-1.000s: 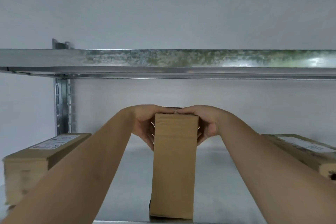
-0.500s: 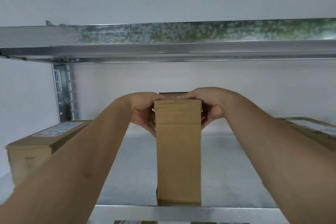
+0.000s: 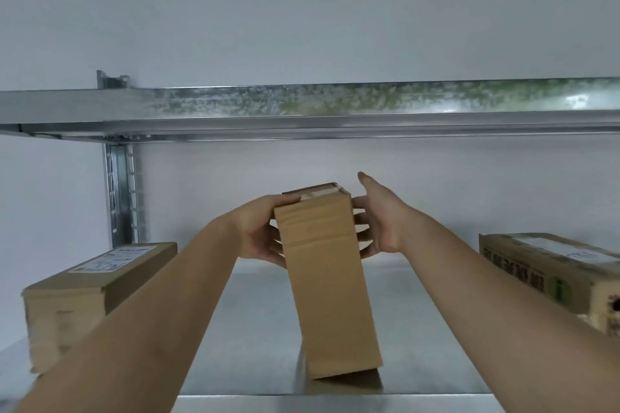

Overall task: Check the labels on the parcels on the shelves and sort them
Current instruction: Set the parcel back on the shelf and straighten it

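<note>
1. Galvanised metal shelf (image 3: pixel 255 329) against a pale wall; upper shelf beam (image 3: pixel 335 107) overhead, slotted upright (image 3: pixel 119 191) at left.
2. Left parcel (image 3: pixel 87 292) carries a white label, print unreadable; right parcel (image 3: pixel 550 275) shows blurred printing.
3. Middle parcel (image 3: pixel 327 285) stands on end, tilted, mid-shelf.
4. Left hand (image 3: pixel 265 231) grips its top; right hand (image 3: pixel 379 221) released, fingers straight alongside.

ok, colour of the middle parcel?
Plain brown cardboard; the middle parcel shows best in the head view.
</note>
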